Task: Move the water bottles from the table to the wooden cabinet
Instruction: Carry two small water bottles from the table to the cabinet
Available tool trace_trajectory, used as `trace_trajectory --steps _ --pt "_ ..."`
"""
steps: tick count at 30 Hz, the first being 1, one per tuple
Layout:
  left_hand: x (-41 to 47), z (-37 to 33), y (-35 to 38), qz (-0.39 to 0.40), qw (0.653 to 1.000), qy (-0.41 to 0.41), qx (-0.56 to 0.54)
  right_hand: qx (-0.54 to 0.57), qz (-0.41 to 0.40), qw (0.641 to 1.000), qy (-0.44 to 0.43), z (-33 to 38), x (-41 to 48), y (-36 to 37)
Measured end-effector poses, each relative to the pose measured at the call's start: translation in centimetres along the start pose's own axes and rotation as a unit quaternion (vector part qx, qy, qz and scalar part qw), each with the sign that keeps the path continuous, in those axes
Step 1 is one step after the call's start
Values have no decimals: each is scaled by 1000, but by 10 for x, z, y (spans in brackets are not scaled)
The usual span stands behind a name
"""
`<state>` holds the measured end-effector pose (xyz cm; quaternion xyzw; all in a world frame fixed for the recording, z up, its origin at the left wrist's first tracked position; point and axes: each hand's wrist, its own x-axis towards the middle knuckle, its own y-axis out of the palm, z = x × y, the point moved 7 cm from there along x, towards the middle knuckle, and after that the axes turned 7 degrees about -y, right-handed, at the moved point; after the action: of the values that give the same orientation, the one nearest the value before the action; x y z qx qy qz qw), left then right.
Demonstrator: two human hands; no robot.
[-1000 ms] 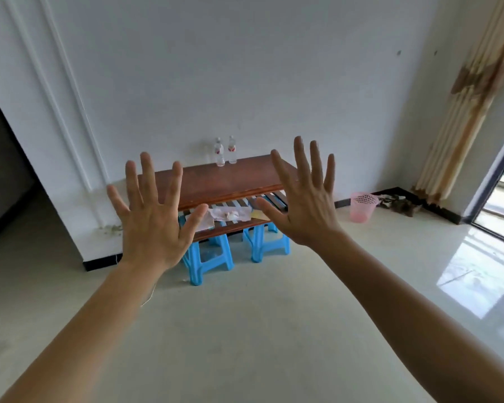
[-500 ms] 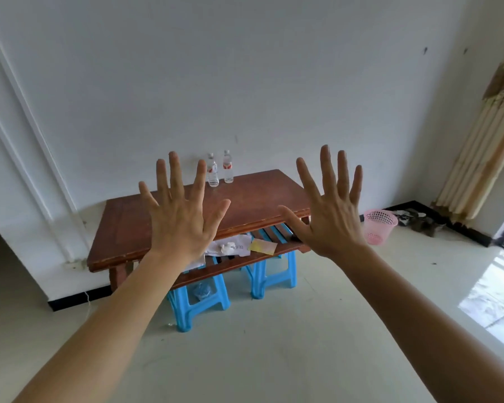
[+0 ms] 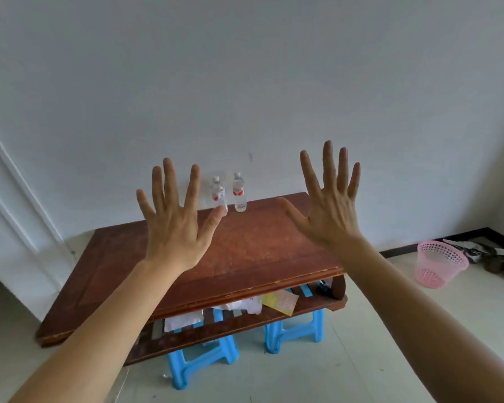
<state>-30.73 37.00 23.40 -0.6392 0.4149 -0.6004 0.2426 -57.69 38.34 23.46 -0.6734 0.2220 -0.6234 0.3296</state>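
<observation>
Two clear water bottles with red labels stand upright at the far edge of a brown wooden table [image 3: 253,251], against the white wall: the left bottle [image 3: 218,193] and the right bottle [image 3: 239,192]. My left hand [image 3: 175,225] and my right hand [image 3: 329,207] are raised in front of me, fingers spread wide, backs toward the camera, holding nothing. Both hands hover above the tabletop, short of the bottles; the left thumb tip overlaps the left bottle's base in the view. No wooden cabinet is in view.
Papers [image 3: 245,305] lie on the table's lower slatted shelf. Two blue plastic stools [image 3: 198,365] [image 3: 294,333] stand under it. A pink mesh basket [image 3: 438,266] sits on the tiled floor at right, with shoes [image 3: 492,257] by the wall behind it.
The table and bottles have grown larger and closer in the view as I came nearer. Both hands stay raised and spread, now over the tabletop.
</observation>
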Motion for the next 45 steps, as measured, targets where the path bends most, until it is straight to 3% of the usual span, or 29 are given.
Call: trace_trajectory --steps 6,10,14,20,27,30,32,35,41,45 --pt "82 59 90 22 999 -38 8 43 16 999 -28 4 91 116" --pt "166 93 173 41 999 -8 -2 29 44 997 -48 -3 162 212" --pt "267 125 254 80 997 -5 -18 37 92 995 -8 -23 237 304" --pt "345 139 368 138 987 -15 -77 100 144 984 27 -52 272 422" --pt "347 139 502 174 972 -33 -152 250 178 949 79 -81 257 555" --pt "338 143 553 174 952 -99 -231 320 190 923 101 -89 247 609" --pt "333 147 595 191 922 -166 -292 368 197 901 118 -93 238 646" --pt "331 150 630 156 881 -227 -385 419 195 877 129 -92 231 682" --pt "330 157 663 61 823 -282 -490 524 167 813 190 -82 219 751" --pt "324 153 672 30 818 -260 -513 526 142 818 185 -77 211 772"
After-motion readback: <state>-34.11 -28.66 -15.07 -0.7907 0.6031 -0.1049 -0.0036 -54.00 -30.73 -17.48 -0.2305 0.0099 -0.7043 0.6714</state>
